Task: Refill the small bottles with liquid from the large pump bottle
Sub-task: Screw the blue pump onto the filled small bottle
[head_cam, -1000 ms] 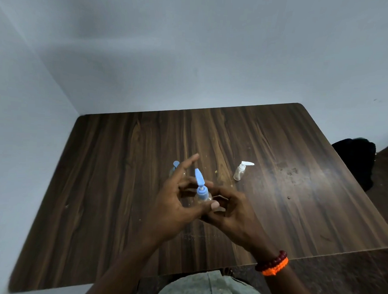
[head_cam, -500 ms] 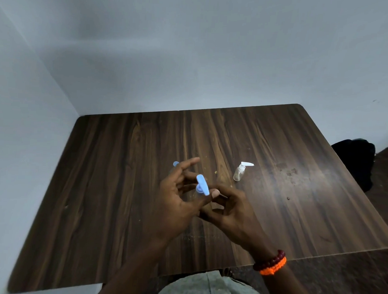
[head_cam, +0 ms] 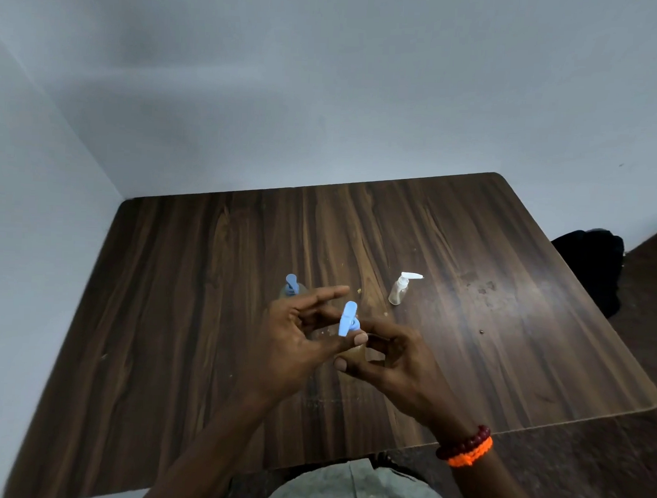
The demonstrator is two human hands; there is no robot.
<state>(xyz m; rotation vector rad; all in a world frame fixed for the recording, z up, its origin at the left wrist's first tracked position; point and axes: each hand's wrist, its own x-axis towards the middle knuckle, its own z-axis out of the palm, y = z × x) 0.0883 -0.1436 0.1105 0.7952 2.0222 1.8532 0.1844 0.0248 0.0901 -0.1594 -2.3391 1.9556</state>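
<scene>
At the far left, a pale wall meets the dark wood-grain counter (head_cam: 173, 317), which fills the middle of the view. Left of centre on the counter stands a bottle with a blue pump head (head_cam: 291, 283); its body is mostly hidden behind the left hand's fingers, so its size is hard to judge.

The left hand (head_cam: 296, 345) is raised above the counter, its upper fingers stretched out and spread towards the right, while its thumb and a lower finger close on the blue pump top (head_cam: 347, 319) of the small bottle held between both hands. That blue top is tilted, its nozzle pointing down and to the left. Just below and right of it, the clear body of the small bottle (head_cam: 356, 351) shows only in part between the fingers, held above the counter near its middle.

The right hand (head_cam: 393, 361) curls its fingers and thumb round that bottle body from the right. Its wrist carries a dark red bead bracelet and an orange band (head_cam: 467, 448).

Further right and behind, well apart from the hands, a small clear bottle with a white pump top (head_cam: 400, 289) stands upright on the counter, its nozzle pointing right. At the far right edge a black object (head_cam: 589, 267) lies on the floor beside the counter.
</scene>
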